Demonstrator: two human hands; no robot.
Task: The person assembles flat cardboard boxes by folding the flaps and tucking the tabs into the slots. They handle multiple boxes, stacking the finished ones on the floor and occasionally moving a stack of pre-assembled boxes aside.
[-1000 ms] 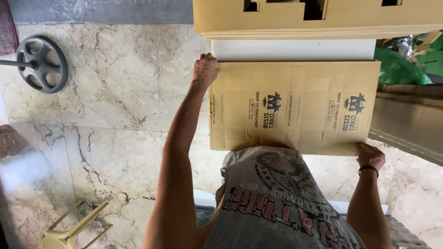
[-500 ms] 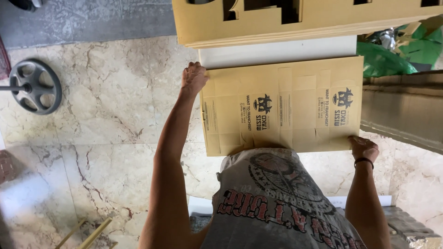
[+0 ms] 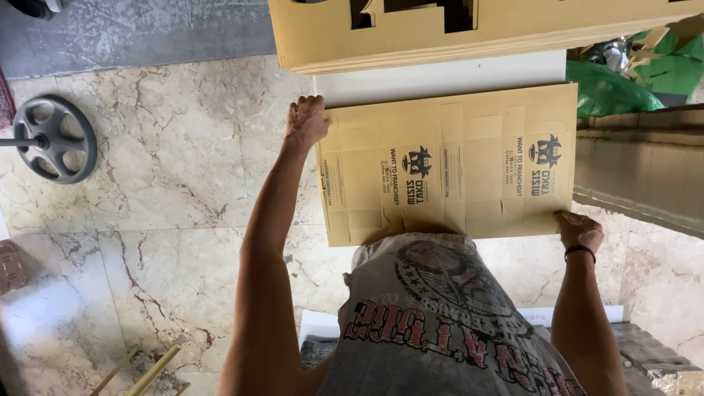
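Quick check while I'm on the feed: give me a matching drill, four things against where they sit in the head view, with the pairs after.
Things:
1. left hand
2. right hand
3. wheel-shaped metal base
4. green plastic bag

Places:
A. far left, on the marble floor
B. upper left corner of the printed cardboard sheet
C. upper right, beside the brown cardboard stack
D. lower right corner of the printed cardboard sheet

Pairs: 1-B, 2-D, 3-A, 4-C
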